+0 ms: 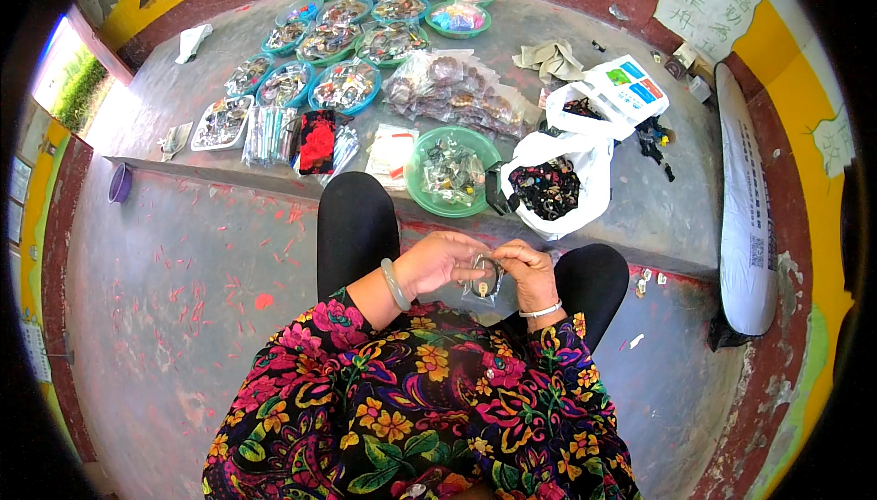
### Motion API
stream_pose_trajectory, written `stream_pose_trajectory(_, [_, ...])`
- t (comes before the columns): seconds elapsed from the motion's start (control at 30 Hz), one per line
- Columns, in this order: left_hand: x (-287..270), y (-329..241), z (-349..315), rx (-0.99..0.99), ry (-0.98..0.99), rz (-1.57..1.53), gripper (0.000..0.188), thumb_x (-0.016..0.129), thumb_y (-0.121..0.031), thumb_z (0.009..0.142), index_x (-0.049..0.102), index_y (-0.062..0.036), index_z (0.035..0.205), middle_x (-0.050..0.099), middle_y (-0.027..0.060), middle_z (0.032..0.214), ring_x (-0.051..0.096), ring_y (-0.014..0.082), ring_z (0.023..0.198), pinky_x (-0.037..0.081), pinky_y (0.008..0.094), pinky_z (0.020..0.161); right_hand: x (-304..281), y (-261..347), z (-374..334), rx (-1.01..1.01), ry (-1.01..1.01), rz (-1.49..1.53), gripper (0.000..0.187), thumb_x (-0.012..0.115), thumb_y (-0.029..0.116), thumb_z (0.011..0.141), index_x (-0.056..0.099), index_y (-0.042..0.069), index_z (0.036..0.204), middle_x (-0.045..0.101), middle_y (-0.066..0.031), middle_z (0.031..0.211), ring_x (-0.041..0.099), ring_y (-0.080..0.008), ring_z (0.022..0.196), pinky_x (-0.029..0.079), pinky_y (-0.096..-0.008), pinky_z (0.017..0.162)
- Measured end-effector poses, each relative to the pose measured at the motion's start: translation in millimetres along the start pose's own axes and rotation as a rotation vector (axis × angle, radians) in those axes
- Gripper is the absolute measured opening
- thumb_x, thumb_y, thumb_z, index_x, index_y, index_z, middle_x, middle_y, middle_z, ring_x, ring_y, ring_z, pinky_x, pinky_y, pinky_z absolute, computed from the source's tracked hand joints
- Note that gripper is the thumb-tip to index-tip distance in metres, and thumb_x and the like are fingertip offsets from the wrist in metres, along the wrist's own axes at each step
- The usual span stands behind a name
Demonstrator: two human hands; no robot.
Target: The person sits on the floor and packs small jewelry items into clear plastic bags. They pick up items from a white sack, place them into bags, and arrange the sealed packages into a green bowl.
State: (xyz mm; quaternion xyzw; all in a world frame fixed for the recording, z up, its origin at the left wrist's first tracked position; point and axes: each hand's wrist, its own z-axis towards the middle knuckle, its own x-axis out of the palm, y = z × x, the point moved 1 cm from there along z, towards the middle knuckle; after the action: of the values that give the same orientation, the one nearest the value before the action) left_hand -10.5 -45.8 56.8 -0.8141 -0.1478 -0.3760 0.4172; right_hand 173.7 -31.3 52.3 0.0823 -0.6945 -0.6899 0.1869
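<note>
Between my two hands, over my lap, hangs a small clear plastic bag [481, 288] with a dark looped band and a small gold-coloured piece inside, perhaps a bracelet. My left hand [438, 263] pinches its upper left side, a pale bangle on that wrist. With thumb and forefinger, my right hand [528, 272] grips the bag's top right edge. Just beyond my hands, a green basin [418, 191] on the raised grey ledge holds many small clear packets. To its right stands a white plastic bag [596, 197], gaping and full of dark bands.
Several blue and green basins [375, 89] of small packaged goods crowd the ledge. Clear packets [457, 89] lie heaped beside a second white bag [630, 89]. A long silver-wrapped package [742, 217] leans at the right wall. A purple bucket [120, 183] stands at the left.
</note>
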Motion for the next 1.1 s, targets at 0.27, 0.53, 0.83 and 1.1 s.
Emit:
stream_pose_trajectory(0.27, [2, 0, 0, -0.014, -0.037, -0.038, 0.018, 0.054, -0.009, 0.083, 0.056, 0.0038, 0.096, 0.060, 0.0103, 0.091, 0.062, 0.0221, 0.083, 0.053, 0.0333, 0.077, 0, 0, 1, -0.031, -0.001, -0.096, 0.018, 0.053, -0.008, 0.073, 0.066, 0.000, 0.081, 0.058, -0.0036, 0.079, 0.054, -0.0113, 0.076, 0.041, -0.0216, 0.069])
stream_pose_trajectory(0.53, [1, 3, 1, 0.022, -0.051, 0.052, 0.018, 0.056, -0.009, 0.083, 0.055, 0.0038, 0.097, 0.061, 0.0110, 0.092, 0.062, 0.0205, 0.084, 0.054, 0.0295, 0.073, 0, -2, 1, -0.035, -0.001, -0.096, 0.021, 0.050, -0.010, 0.071, 0.065, 0.000, 0.082, 0.057, -0.0036, 0.079, 0.054, -0.0115, 0.076, 0.042, -0.0211, 0.068])
stream_pose_trajectory(0.83, [2, 3, 2, 0.102, -0.184, 0.147, 0.019, 0.054, -0.009, 0.084, 0.055, 0.0038, 0.098, 0.060, 0.0120, 0.091, 0.062, 0.0204, 0.083, 0.054, 0.0273, 0.070, 0, -5, 3, 0.108, -0.151, 0.119, 0.023, 0.053, -0.002, 0.079, 0.061, 0.002, 0.101, 0.059, -0.0010, 0.087, 0.052, -0.0077, 0.077, 0.042, -0.0210, 0.066])
stream_pose_trajectory(1.1, [12, 8, 4, 0.190, -0.267, 0.298, 0.016, 0.053, -0.008, 0.085, 0.056, 0.0040, 0.095, 0.061, 0.0112, 0.090, 0.062, 0.0189, 0.080, 0.054, 0.0279, 0.068, 0, -16, 4, 0.119, -0.066, 0.109, 0.013, 0.062, 0.007, 0.079, 0.061, 0.000, 0.090, 0.060, 0.0002, 0.080, 0.052, -0.0062, 0.070, 0.041, -0.0195, 0.061])
